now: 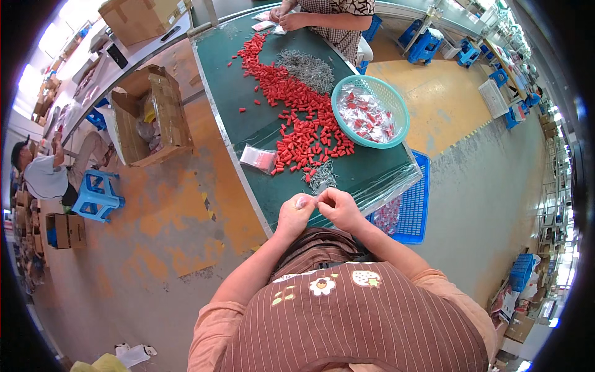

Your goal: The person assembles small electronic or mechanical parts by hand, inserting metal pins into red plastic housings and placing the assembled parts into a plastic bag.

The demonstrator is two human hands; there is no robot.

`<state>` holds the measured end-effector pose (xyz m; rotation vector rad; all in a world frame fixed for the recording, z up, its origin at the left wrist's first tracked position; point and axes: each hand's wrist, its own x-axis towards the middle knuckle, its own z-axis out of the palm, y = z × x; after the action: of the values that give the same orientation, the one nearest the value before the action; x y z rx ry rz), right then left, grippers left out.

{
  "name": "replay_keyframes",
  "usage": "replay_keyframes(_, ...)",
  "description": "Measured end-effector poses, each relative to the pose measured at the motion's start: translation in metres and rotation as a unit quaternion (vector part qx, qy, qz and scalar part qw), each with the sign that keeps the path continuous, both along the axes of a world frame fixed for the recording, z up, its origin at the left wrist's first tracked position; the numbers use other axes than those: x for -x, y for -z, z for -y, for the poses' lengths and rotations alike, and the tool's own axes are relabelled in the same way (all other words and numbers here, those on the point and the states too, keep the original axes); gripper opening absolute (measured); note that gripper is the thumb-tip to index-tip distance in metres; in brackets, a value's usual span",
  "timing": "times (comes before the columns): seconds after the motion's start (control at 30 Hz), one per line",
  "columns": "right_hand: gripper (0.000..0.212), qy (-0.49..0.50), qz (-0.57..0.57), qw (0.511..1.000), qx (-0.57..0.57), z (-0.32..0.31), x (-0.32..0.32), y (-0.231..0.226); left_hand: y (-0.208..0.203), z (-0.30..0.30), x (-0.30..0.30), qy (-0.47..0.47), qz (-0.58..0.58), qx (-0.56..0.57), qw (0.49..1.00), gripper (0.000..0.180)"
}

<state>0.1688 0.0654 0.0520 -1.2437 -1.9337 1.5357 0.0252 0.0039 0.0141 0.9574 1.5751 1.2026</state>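
My left hand (294, 214) and my right hand (341, 209) meet at the near edge of a green-topped table (218, 71), both with fingers closed. A small whitish, shiny patch shows at the left fingertips; whatever either hand holds is too small to make out. Just beyond them lies a little heap of grey metal screws or pins (322, 178). It touches a long spread of small red plastic plugs (297, 102). Left of the plugs rests a stack of clear plastic bags (258, 159). A larger grey heap of screws (305, 69) lies farther back.
A turquoise basket (400, 127) of filled clear packets stands on the right side of the table. Below that edge is a blue crate (416, 208). Across the table another person's hands (286, 18) handle packets. An open cardboard box (170, 118) stands left.
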Motion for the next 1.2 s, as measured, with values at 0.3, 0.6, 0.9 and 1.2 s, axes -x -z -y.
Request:
replay_keyframes(0.3, 0.017, -0.04, 0.081, 0.987, -0.133, -0.03, -0.008, 0.053, 0.006, 0.004, 0.011, -0.017, -0.045, 0.019, 0.999, 0.013)
replay_keyframes(0.6, 0.01, -0.07, 0.213, 0.92, -0.32, -0.074, -0.005, 0.096, 0.013, 0.002, 0.017, -0.073, -0.018, 0.025, 0.997, 0.008)
replay_keyframes(0.9, 0.016, -0.024, 0.137, 0.976, -0.168, -0.087, -0.023, 0.097, 0.014, 0.0, 0.018, -0.093, -0.042, 0.053, 0.993, 0.011)
replay_keyframes(1.2, 0.021, 0.094, -0.102, 0.952, 0.274, -0.079, -0.029, 0.063, 0.021, -0.004, 0.019, -0.055, -0.066, 0.056, 0.995, 0.014)
